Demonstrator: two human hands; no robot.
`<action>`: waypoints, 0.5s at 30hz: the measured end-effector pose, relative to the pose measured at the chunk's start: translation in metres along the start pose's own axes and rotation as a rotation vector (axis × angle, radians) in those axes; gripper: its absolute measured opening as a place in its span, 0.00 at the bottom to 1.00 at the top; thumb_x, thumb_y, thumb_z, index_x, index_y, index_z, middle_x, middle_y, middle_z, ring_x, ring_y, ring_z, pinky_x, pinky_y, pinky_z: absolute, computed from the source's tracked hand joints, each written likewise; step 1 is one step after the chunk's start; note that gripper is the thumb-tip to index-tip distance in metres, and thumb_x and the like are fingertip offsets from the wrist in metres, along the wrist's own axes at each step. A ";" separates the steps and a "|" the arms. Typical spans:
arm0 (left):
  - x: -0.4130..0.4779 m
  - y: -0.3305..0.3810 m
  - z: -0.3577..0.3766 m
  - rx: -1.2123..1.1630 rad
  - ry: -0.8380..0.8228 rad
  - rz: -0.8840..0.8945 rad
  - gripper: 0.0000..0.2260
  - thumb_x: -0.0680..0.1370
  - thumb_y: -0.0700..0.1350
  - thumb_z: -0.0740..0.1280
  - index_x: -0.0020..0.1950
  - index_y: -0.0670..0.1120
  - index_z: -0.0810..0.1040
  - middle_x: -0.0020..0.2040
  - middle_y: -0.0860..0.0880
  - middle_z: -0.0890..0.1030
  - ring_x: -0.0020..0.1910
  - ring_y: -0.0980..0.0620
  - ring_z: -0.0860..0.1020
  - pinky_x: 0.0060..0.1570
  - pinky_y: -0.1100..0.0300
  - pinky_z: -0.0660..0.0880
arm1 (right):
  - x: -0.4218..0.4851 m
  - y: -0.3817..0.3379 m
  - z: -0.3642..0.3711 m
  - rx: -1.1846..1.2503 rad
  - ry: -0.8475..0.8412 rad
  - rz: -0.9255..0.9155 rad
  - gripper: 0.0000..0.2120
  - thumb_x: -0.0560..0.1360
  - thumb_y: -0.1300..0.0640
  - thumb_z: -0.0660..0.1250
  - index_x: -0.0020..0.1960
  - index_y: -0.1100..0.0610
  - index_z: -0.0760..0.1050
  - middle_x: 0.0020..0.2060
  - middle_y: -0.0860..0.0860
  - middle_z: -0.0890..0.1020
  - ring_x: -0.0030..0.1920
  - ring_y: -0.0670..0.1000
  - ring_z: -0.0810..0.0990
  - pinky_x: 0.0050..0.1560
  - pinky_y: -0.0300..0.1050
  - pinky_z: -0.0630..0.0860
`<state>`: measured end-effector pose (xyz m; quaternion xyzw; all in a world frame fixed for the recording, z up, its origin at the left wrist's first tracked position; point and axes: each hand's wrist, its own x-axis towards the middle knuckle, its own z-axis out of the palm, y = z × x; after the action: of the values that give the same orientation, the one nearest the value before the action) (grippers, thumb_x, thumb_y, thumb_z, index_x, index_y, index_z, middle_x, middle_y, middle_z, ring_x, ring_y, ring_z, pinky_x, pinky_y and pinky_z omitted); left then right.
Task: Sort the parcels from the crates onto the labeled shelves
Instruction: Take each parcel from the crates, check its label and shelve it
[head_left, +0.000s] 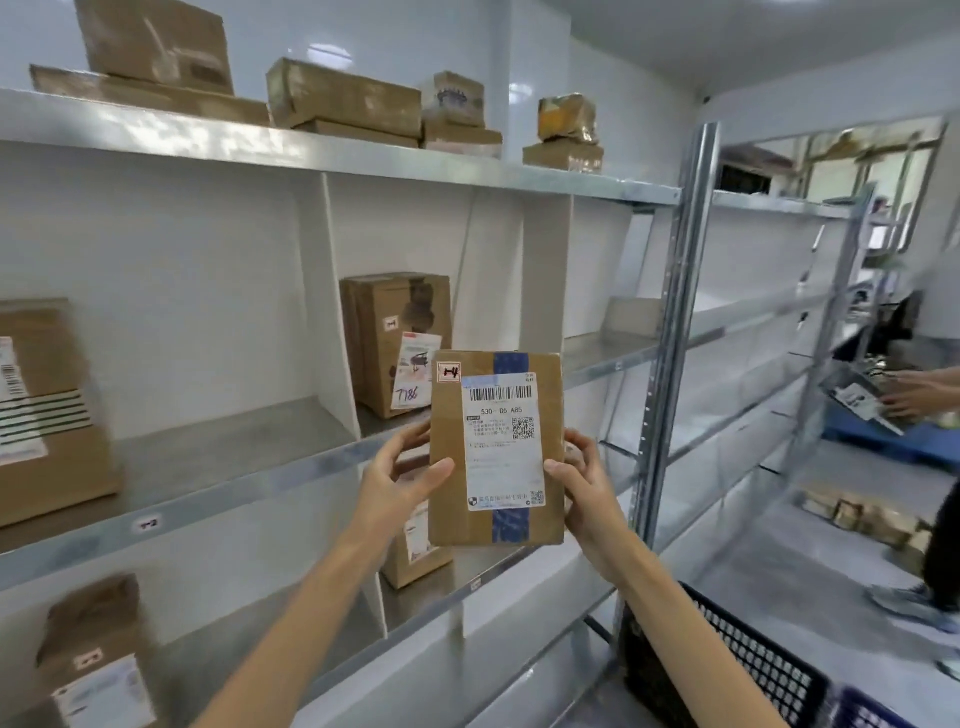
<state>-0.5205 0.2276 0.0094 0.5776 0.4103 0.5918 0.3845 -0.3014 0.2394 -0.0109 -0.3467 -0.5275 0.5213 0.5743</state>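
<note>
Left hand: fingers curled round the left edge of the parcel, thumb lying on its face. Right hand: same hold on the right edge. The parcel is held upright in the air in front of the shelving, its shipping label towards the camera.

A small red-bordered tag at its top left corner reads something like 1-4.

Step in hand, as I judge it: reading the tag and matching it to a bay. Placing not yet begun.

Next move calls for finding the shelf marker that agrees. The one readable marker, on the middle shelf's edge to the left, looks like 1-2, so the right bay probably lies further right.

The bay just behind the parcel holds one upright box with a similar small tag, too blurred to read.

Other bays:
- left bay, one large box;
- bay beneath, a box partly hidden by the parcel;
- bottom left, another box;
- top shelf, a row of stacked parcels.

Black mesh crate under the right forearm; contents too dark to tell.
</note>
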 end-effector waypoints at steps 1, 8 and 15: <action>0.008 -0.005 0.017 -0.005 -0.008 -0.011 0.28 0.62 0.54 0.73 0.62 0.57 0.74 0.60 0.54 0.79 0.59 0.51 0.77 0.54 0.51 0.78 | 0.003 -0.001 -0.018 -0.002 0.013 0.000 0.24 0.68 0.49 0.68 0.61 0.42 0.64 0.57 0.49 0.79 0.56 0.50 0.80 0.52 0.53 0.80; 0.049 -0.038 0.119 -0.021 -0.073 -0.053 0.19 0.71 0.46 0.73 0.58 0.61 0.74 0.58 0.57 0.79 0.57 0.56 0.77 0.51 0.57 0.78 | 0.024 0.000 -0.120 -0.034 0.106 0.003 0.24 0.67 0.48 0.68 0.60 0.41 0.65 0.56 0.49 0.79 0.53 0.48 0.82 0.46 0.46 0.80; 0.085 -0.054 0.177 0.019 -0.116 -0.077 0.20 0.72 0.45 0.72 0.62 0.55 0.72 0.60 0.54 0.78 0.60 0.51 0.75 0.58 0.50 0.75 | 0.053 0.011 -0.177 -0.001 0.187 0.017 0.23 0.66 0.47 0.69 0.58 0.41 0.66 0.52 0.47 0.82 0.54 0.50 0.82 0.47 0.49 0.79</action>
<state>-0.3479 0.3337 -0.0108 0.5985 0.4145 0.5382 0.4247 -0.1380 0.3194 -0.0442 -0.3986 -0.4689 0.4912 0.6164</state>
